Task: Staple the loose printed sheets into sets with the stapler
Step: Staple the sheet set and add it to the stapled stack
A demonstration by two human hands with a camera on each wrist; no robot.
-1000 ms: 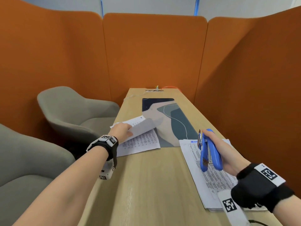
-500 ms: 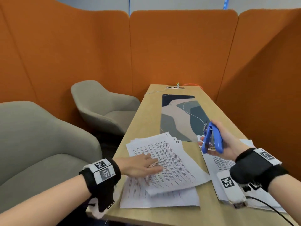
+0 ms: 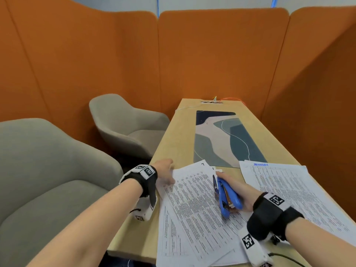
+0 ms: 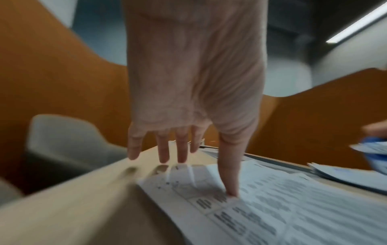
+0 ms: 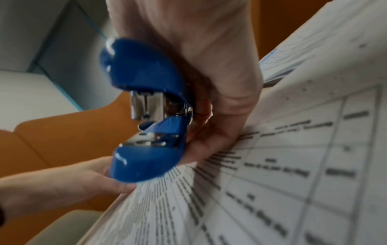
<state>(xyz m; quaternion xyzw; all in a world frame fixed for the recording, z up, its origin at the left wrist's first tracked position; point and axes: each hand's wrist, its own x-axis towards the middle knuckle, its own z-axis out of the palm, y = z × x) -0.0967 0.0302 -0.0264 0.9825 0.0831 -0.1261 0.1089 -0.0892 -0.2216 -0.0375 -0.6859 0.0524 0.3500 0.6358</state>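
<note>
Now stapler (image 3: 228, 197) in right hand (image 3: 238, 191) grip, over sheets (image 3: 194, 207).

from head height we are looking forward and down along the table (image 3: 134, 234). our wrist cameras are sitting close, looking along each hand; all three views are sharing the printed sheets (image 3: 194, 205) and orange partition (image 3: 212, 54).
</note>
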